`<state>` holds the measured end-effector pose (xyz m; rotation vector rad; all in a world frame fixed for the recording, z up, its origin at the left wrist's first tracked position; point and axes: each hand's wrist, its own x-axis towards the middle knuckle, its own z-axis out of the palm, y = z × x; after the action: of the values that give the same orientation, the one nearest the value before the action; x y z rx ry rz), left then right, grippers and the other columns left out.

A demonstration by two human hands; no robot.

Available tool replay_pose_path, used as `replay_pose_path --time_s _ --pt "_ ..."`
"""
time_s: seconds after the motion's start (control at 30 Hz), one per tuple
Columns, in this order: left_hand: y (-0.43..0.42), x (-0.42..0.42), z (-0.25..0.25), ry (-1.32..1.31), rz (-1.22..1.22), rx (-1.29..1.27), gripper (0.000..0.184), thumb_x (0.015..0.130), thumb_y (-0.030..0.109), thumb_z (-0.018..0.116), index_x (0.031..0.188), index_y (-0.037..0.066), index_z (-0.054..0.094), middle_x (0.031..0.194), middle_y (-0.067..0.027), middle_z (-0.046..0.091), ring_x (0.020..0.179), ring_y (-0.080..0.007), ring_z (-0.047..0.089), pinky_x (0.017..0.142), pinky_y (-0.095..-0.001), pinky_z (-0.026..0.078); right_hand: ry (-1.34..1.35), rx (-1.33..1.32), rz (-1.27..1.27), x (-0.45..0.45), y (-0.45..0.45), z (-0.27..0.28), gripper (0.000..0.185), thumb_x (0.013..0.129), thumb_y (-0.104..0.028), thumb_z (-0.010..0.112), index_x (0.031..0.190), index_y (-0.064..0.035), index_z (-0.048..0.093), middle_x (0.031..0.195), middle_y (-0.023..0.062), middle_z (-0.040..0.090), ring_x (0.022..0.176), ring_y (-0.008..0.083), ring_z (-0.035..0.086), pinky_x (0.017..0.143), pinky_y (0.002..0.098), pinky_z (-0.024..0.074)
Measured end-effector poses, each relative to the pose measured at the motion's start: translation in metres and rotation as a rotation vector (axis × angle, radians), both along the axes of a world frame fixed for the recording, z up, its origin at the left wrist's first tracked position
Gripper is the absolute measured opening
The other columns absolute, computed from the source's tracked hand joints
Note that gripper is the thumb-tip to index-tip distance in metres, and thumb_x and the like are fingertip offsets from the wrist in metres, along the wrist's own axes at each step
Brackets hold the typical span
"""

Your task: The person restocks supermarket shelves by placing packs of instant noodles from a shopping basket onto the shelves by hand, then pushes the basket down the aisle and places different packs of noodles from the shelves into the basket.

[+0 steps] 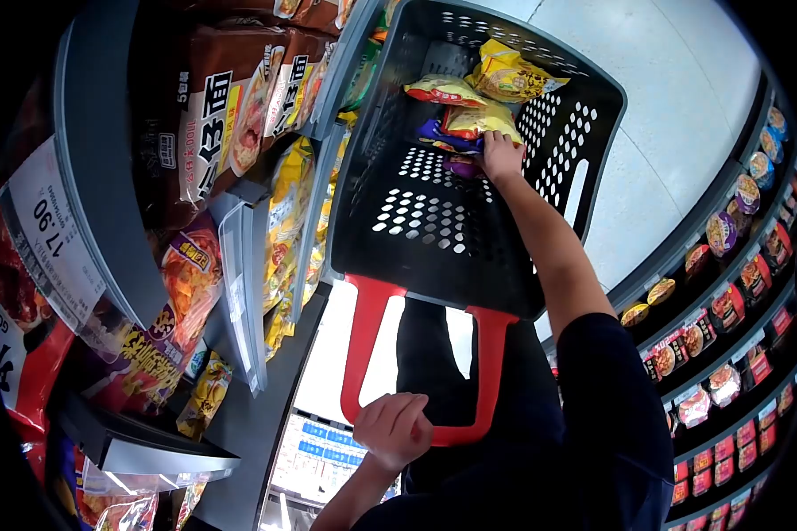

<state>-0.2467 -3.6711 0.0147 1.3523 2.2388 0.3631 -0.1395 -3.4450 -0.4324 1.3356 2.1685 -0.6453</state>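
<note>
A black shopping basket with perforated walls and a red handle lies below me. Inside, at its far end, are a yellow packet, a yellow and red packet, a pale yellow packet and a purple packet. My right hand reaches into the basket, its fingers closed at the edge of the pale yellow packet. My left hand is by the lower left corner of the red handle, fingers curled; whether it grips the handle is hidden.
Shelves on the left hold brown noodle packs, yellow packets and a price label reading 17.90. Curved shelves on the right carry cup and bowl noodles. Pale floor tiles show beyond the basket.
</note>
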Motion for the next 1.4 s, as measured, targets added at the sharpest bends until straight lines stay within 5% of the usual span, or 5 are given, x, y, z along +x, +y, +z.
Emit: replay_pose_path --time_s 0.27,0.4,0.63,0.93,1.4 --pt "0.0 -0.001 0.001 0.0 -0.017 -0.004 0.014 0.071 0.007 0.059 0.078 0.008 0.071 0.074 -0.0055 0.07 0.064 -0.0181 0.067 0.056 -0.0255 0.052 0.246 0.116 -0.196 0.043 0.041 0.004 0.035 0.075 -0.012 0.064 0.109 -0.0199 0.065 0.087 0.0144 0.069 0.081 0.0342 0.067 0.072 0.045 0.053" --pt "-0.001 -0.002 -0.001 0.018 -0.02 0.029 0.014 0.073 0.008 0.058 0.079 0.007 0.071 0.073 -0.0056 0.07 0.064 -0.0183 0.067 0.056 -0.0255 0.052 0.175 0.276 -0.246 0.065 0.044 -0.002 0.036 0.082 -0.005 0.056 0.118 -0.0099 0.057 0.132 0.0137 0.053 0.119 0.0307 0.051 0.093 0.0404 0.0482" --pt "-0.002 0.0 -0.004 0.012 -0.001 0.047 0.014 0.077 0.011 0.057 0.08 0.008 0.071 0.075 -0.0054 0.071 0.065 -0.0185 0.067 0.057 -0.026 0.053 0.695 -0.1 -0.018 0.001 -0.011 0.042 0.033 0.067 -0.001 0.065 0.099 -0.0088 0.059 0.106 0.0111 0.056 0.109 0.0313 0.053 0.088 0.0415 0.0477" --pt "-0.001 -0.001 -0.003 -0.001 0.009 0.058 0.014 0.077 0.011 0.058 0.08 0.008 0.071 0.075 -0.0054 0.07 0.066 -0.0183 0.067 0.058 -0.0256 0.052 -0.172 -0.096 0.108 0.048 -0.039 -0.047 0.026 0.095 -0.015 0.041 0.112 -0.0104 0.06 0.103 0.0117 0.069 0.089 0.0279 0.07 0.07 0.0401 0.0567" --pt "-0.006 -0.003 0.008 -0.108 0.1 0.277 0.015 0.07 0.006 0.065 0.084 0.011 0.068 0.081 -0.003 0.066 0.071 -0.0207 0.065 0.061 -0.0292 0.05 0.478 -0.113 -0.037 0.048 -0.088 0.083 0.053 0.077 0.003 0.049 0.13 -0.0003 0.048 0.126 0.0255 0.053 0.118 0.0396 0.051 0.103 0.0431 0.0419"
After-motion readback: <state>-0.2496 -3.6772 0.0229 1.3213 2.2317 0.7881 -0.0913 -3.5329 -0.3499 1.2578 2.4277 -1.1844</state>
